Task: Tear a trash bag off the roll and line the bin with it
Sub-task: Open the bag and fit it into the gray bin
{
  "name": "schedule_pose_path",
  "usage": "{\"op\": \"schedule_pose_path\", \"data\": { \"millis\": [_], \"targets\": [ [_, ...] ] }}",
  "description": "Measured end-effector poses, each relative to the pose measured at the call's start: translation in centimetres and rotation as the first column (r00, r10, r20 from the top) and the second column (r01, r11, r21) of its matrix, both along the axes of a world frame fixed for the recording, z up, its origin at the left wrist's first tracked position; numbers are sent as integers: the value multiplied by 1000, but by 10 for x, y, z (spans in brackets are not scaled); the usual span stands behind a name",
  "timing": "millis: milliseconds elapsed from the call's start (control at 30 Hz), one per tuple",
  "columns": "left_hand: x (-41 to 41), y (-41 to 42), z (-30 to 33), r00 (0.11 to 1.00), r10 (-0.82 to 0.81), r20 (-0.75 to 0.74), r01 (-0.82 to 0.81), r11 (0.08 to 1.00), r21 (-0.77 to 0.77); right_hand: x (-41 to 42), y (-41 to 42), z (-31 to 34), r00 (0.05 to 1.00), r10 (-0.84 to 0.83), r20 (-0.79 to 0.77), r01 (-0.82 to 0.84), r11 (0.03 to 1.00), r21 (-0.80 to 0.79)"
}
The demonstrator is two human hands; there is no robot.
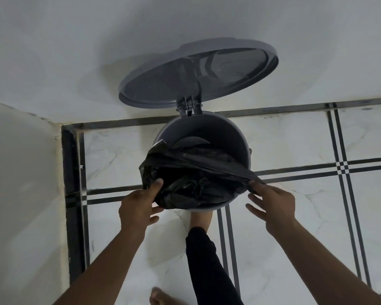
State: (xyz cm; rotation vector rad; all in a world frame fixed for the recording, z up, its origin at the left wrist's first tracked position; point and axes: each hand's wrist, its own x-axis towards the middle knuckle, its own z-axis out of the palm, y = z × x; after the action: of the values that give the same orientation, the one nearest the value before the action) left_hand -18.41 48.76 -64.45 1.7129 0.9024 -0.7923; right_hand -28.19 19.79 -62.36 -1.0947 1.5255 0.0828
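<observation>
Black plastic makes up the one trash bag point(196, 179), which lies crumpled over the near half of the one bin point(227, 137). Part of the bag sags down inside the bin, and part hangs over the rim at 6 o'clock and 8 o'clock. The far half of the bin, toward 12 o'clock, is bare grey inside, and you can see a bit of its floor.

Two hands work at the bag. The left hand point(139, 208), at 8 o'clock from the bin, has its thumb on top of the bag and its fingers curled under the edge, so it holds the bag. The right hand point(273, 203), at 4 o'clock, pinches a stretched corner of the bag with its thumb and first finger, while its other fingers are spread out loose.

One round grey lid point(198, 73) stands open on its hinge at 12 o'clock, leaning toward the white wall point(53, 51).

The bin sits on a white tiled floor point(295, 238) with dark stripes. Two bare feet show: one foot point(200, 219) goes under the bin at 6 o'clock, with a black trouser leg point(207, 267) above it, and the other foot point(161, 297) is at the bottom edge.
</observation>
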Motion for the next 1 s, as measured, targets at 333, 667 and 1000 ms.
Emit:
{"op": "schedule_pose_path", "data": {
  "millis": [333,667,1000],
  "targets": [
    [-56,15,-19,796,-460,394,367,884,290,-42,16,-31,756,573,-316,-654,644,-398],
    [28,4,-6,829,-403,389,361,915,178,32,-16,-36,874,461,-153,-485,818,-309],
    [121,-23,5,827,-429,362,373,902,217,84,-34,-18,790,597,-139,-585,668,-459]
  ]
}}
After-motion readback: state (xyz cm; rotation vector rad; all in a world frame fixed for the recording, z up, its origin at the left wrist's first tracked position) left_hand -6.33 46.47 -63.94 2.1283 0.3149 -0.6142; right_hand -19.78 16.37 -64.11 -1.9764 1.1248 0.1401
